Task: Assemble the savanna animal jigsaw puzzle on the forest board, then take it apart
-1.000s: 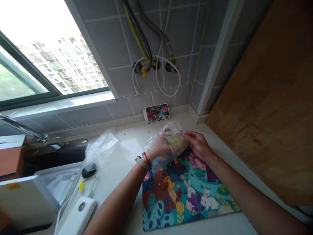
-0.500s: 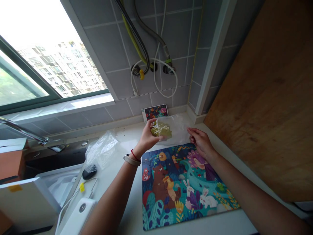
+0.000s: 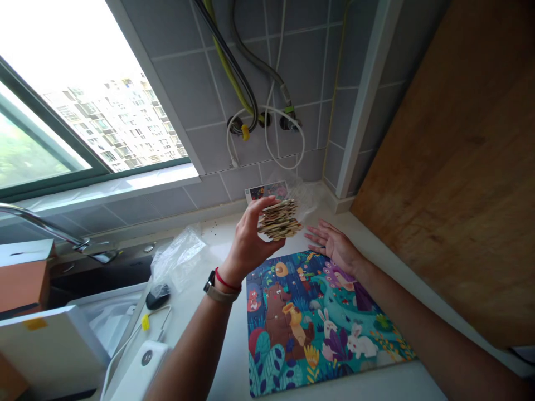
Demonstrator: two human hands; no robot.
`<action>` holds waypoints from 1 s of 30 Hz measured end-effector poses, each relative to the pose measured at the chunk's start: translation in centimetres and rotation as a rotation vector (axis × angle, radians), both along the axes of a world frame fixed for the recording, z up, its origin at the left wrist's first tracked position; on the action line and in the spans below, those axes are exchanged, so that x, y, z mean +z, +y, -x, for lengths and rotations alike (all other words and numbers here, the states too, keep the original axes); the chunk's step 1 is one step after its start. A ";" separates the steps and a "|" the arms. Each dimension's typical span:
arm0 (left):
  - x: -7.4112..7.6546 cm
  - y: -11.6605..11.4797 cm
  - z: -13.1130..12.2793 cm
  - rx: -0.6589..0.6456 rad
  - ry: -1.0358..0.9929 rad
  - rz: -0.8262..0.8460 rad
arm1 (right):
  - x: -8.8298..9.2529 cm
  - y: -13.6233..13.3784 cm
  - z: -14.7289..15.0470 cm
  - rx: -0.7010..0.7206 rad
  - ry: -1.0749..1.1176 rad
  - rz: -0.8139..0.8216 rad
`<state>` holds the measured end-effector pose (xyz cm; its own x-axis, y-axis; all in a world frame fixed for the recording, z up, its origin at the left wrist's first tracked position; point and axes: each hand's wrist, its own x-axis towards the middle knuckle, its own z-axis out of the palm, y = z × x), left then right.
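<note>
Just beyond the far edge of the puzzle board [image 3: 284,356], held up by the left hand [image 3: 251,234] between thumb and fingers: a stack of thin pieces [image 3: 281,220], layered edges showing. To the right, apart from it, fingers spread and nothing held, the right hand [image 3: 336,248], at the board's far right part, contact impossible to tell. Between the board's left edge and the power bank [image 3: 140,370], a broad strip of bare white counter [image 3: 225,345], crossed by the left forearm [image 3: 196,340]; along the near edge, more bare counter; toward the wooden panel [image 3: 434,184], only a narrow strip past the right forearm [image 3: 438,312]. Half a second ago, yellow-green contents seen through a bag in the left hand, its end pinched by the right; now bare pieces in the left grip, right hand free, and the clear bag [image 3: 308,195] crumpled behind the stack, near the wall corner. Unmoved since then, the board. Against the wall, partly covered by left hand and bag, the picture card [image 3: 258,192]. At far left, the sink [image 3: 131,273], crowded by an orange box [image 3: 25,278] and a white box [image 3: 54,356], with the tap [image 3: 62,234] over it; on the counter beside it, another plastic bag [image 3: 178,253], touching a black object [image 3: 157,299]. On the tiled wall, well above both hands, hoses [image 3: 228,61] and a looped white cord [image 3: 303,147].
</note>
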<state>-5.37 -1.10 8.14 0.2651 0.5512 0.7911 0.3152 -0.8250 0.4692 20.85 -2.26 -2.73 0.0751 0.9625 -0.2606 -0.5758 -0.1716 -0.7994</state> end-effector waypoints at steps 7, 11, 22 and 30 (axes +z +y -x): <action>-2.9 -0.1 -2.9 -0.096 0.324 -0.143 | 2.0 -1.3 -0.2 0.543 0.071 0.129; -5.4 -0.2 -4.3 -0.195 0.517 -0.110 | 2.3 -1.9 -0.1 0.650 0.155 0.098; -7.1 -0.8 -5.1 -0.337 0.561 0.096 | 0.6 -1.7 1.1 0.393 0.125 0.099; -7.0 0.2 -3.3 -0.286 0.295 0.575 | 0.5 -1.5 1.2 0.193 -0.105 0.012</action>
<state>-2.07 -0.88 1.14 0.6206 0.7368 0.2683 0.3037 -0.5414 0.7840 19.63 -3.76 -2.26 -0.0826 0.9587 -0.2722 -0.4450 -0.2798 -0.8507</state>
